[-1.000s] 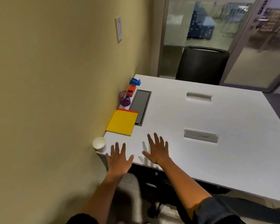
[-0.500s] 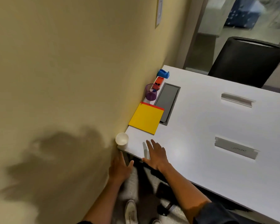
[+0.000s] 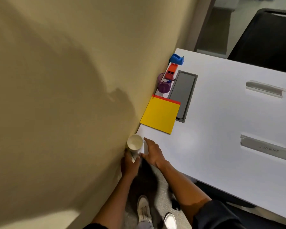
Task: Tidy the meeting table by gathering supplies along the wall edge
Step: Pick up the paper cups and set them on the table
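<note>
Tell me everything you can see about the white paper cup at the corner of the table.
The white paper cup is a plain, round, paper-looking cup with its open mouth facing the camera and no visible contents. It sits at the near corner of the white table, against the beige wall. The left hand is at its base from below the table edge, and the right hand touches its right side.

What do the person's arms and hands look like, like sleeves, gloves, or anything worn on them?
Both hands, left hand and right hand, are bare, with no gloves. No rings, watch or bands show on the wrists. The forearms are uncovered; dark sleeves are pushed up near the elbows, seen clearly on the right arm and only at the frame edge on the left.
</note>
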Available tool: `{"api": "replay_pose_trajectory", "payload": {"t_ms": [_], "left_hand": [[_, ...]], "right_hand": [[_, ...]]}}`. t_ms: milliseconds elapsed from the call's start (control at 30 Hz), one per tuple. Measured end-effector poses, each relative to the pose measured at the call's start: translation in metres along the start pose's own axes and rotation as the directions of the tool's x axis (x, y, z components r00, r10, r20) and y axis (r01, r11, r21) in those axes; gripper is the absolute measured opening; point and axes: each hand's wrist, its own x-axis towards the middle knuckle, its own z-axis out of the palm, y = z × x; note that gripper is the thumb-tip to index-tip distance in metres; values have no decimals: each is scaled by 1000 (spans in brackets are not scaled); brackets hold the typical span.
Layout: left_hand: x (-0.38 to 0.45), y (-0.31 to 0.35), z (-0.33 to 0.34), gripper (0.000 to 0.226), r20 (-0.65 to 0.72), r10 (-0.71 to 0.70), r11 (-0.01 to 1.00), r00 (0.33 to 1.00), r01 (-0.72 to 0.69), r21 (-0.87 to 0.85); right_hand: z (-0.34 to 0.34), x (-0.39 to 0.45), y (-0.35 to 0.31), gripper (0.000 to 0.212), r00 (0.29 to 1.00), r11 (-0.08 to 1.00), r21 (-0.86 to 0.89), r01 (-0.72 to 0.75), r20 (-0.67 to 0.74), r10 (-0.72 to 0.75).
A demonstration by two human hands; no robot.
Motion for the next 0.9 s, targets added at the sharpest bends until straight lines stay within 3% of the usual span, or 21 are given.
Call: {"api": "replay_pose_trajectory", "payload": {"t_ms": [200,367,733,900], "left_hand": [[18,-2,8,40,-29,-28,993,999,24,-114],[18,5,9,36,-36,-13,989,999,8,-146],[-8,50,39,37,50,228,973,972,-225,-60],[-46,79,77,48,206,335,942,919,-328,-70]], "right_hand": [[5,12,-6,66,1000,984,178,13,-25,-9],[1,8,-3,64,999,971,238,-15,-31,23],[-63,-42,26,61,977,952,293,-84,-163,136],[-102,-90,61,61,928,919,367,-147,-271,257]]}}
